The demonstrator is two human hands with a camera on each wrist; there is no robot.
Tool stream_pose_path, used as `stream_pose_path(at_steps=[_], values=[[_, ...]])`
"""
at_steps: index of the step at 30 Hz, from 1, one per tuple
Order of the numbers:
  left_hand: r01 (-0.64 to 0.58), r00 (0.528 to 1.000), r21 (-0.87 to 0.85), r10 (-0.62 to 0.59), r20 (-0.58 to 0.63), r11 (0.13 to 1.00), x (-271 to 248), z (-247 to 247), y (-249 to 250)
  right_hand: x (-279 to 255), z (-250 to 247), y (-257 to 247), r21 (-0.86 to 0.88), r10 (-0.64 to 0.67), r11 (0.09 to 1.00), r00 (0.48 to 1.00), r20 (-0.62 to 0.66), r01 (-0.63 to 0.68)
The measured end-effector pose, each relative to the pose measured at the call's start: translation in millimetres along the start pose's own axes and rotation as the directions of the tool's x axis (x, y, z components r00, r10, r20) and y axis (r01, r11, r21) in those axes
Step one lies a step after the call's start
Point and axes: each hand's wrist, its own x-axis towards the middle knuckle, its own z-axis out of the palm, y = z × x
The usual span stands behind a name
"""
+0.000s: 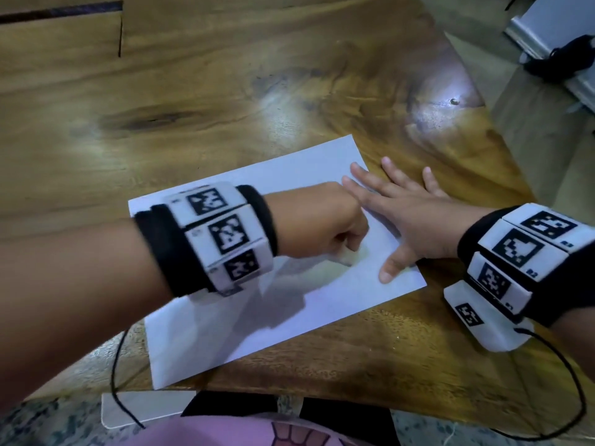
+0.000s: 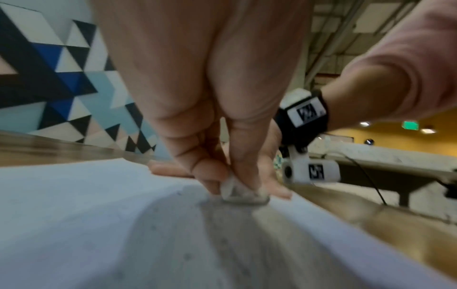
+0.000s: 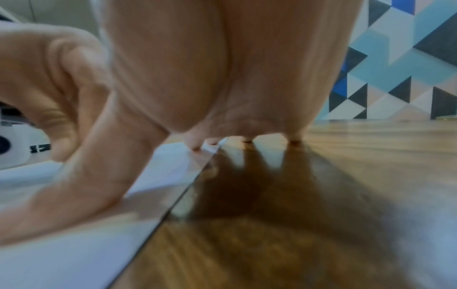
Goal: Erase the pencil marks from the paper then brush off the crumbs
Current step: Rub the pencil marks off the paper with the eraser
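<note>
A white sheet of paper (image 1: pixel 289 304) lies slanted on the wooden table (image 1: pixel 225 91). My left hand (image 1: pixel 322 226) is curled over its right part and pinches a small white eraser (image 2: pixel 241 192), whose bottom edge presses on the paper (image 2: pixel 99 224). Small specks dot the sheet near the eraser in the left wrist view. My right hand (image 1: pixel 409 210) lies flat with fingers spread across the paper's right edge: thumb and first fingers on the sheet, the other fingers on the wood. In the right wrist view its fingertips (image 3: pixel 247 139) touch down along the paper (image 3: pixel 74 244) edge.
The table's near edge runs just below the paper, with a pink garment (image 1: pixel 225 432) and a white flat object (image 1: pixel 145 407) beneath it. Thin black cables (image 1: pixel 573 381) hang from both wristbands. The table's right edge is close to my right hand.
</note>
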Motion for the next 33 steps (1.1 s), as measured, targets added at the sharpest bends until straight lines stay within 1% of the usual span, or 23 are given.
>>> stream_pose_path(at_steps=[2, 4, 5, 6, 8, 9, 10, 12, 13, 15, 16, 18, 19, 20, 21, 22, 23, 24, 25, 28, 31, 32, 33], values=[[-0.047, 0.999, 0.012, 0.047, -0.026, 0.999, 4.2, 4.7, -1.2, -0.4, -0.5, 0.2, -0.001, -0.001, 1.0, 1.0, 0.002, 0.001], [0.06, 0.997, -0.01, -0.059, 0.047, 0.998, -4.0, 24.9, -12.8, 0.9, -0.4, 1.1, -0.02, 0.007, 1.0, 1.0, 0.0, -0.007], [0.121, 0.99, 0.089, -0.126, 0.059, 0.989, -13.6, 31.7, -18.6, 1.8, -0.2, 0.9, -0.031, 0.01, 0.999, 1.0, 0.001, -0.01], [0.106, 0.986, 0.198, -0.128, 0.104, 0.975, -21.4, 37.0, -28.6, 2.4, -0.1, 0.6, -0.037, 0.011, 0.999, 1.0, 0.002, -0.011], [0.103, 0.976, 0.204, -0.139, 0.167, 0.973, -32.0, 36.0, -33.1, 2.1, 0.2, 0.9, -0.032, 0.013, 0.999, 1.0, -0.001, -0.013], [0.076, 0.989, 0.202, -0.1, 0.109, 0.976, -34.4, 32.2, -32.9, 1.7, 0.1, 0.7, -0.028, 0.013, 1.0, 1.0, -0.001, -0.013], [0.078, 0.994, 0.095, -0.085, 0.073, 0.992, -30.0, 26.3, -26.7, 1.2, -0.1, 0.1, -0.026, 0.013, 1.0, 1.0, 0.001, -0.013], [-0.041, 0.999, 0.089, 0.041, -0.006, 0.995, -17.7, 10.7, -10.0, 0.7, -0.1, -0.2, -0.023, 0.014, 1.0, 1.0, 0.007, -0.013], [-0.007, 0.999, 0.071, 0.01, -0.042, 0.997, -13.2, 6.8, -7.5, 0.8, -0.2, -0.6, -0.025, 0.014, 1.0, 1.0, 0.01, -0.014], [-0.057, 0.997, 0.05, 0.06, -0.053, 0.997, -10.9, 9.4, -9.0, 1.4, -0.6, -1.4, -0.034, 0.023, 0.999, 1.0, 0.015, -0.022], [-0.067, 0.997, 0.071, 0.069, -0.029, 0.995, -15.5, 14.2, -11.5, 1.6, -0.6, -1.6, -0.038, 0.028, 0.999, 1.0, 0.013, -0.027], [0.079, 0.995, 0.079, -0.084, 0.054, 0.994, -25.4, 29.0, -29.4, 1.8, -0.6, -0.9, -0.043, 0.027, 0.999, 1.0, 0.008, -0.026], [0.094, 0.991, 0.181, -0.11, 0.079, 0.979, -31.8, 32.4, -38.7, 1.7, -0.4, -0.7, -0.044, 0.025, 0.999, 1.0, 0.007, -0.024], [0.06, 0.984, 0.243, -0.099, 0.149, 0.968, -37.4, 34.0, -42.2, 1.4, -0.4, -0.4, -0.044, 0.024, 0.999, 1.0, 0.006, -0.024], [0.079, 0.967, 0.191, -0.121, 0.223, 0.978, -38.7, 34.3, -45.2, 1.3, -0.3, -0.2, -0.044, 0.025, 0.999, 1.0, 0.008, -0.025], [0.071, 0.964, 0.178, -0.114, 0.241, 0.981, -40.9, 27.4, -45.3, 1.1, -0.5, -0.8, -0.046, 0.027, 0.999, 1.0, 0.011, -0.027], [0.036, 0.977, 0.178, -0.072, 0.2, 0.983, -42.7, 20.3, -44.1, 1.4, -0.5, -1.6, -0.046, 0.028, 0.999, 0.999, 0.016, -0.028], [0.115, 0.983, 0.082, -0.125, 0.133, 0.99, -34.1, 10.2, -36.0, 1.8, -0.6, -2.0, -0.045, 0.028, 0.999, 0.999, 0.017, -0.027], [0.107, 0.992, 0.005, -0.107, 0.071, 0.994, -26.3, 1.8, -28.2, 1.6, -0.6, -2.0, -0.043, 0.028, 0.999, 0.999, 0.016, -0.028], [0.059, 0.991, 0.015, -0.057, -0.118, 0.998, -1.9, -12.8, -11.7, 0.1, -1.4, -1.8, -0.024, 0.018, 1.0, 1.0, 0.015, -0.018], [-0.021, 0.997, 0.076, 0.027, -0.075, 0.997, -10.8, 1.8, -14.1, 0.8, -1.6, -1.2, -0.036, 0.022, 0.999, 1.0, 0.017, -0.022], [-0.019, 0.999, 0.093, 0.022, -0.027, 0.995, -19.4, 11.3, -20.2, 0.8, -1.6, -1.5, -0.045, 0.028, 0.999, 0.999, 0.018, -0.027], [0.026, 1.0, 0.068, -0.027, 0.015, 0.997, -28.9, 20.0, -28.2, 1.5, -1.3, -1.7, -0.048, 0.03, 0.998, 0.999, 0.019, -0.029]])
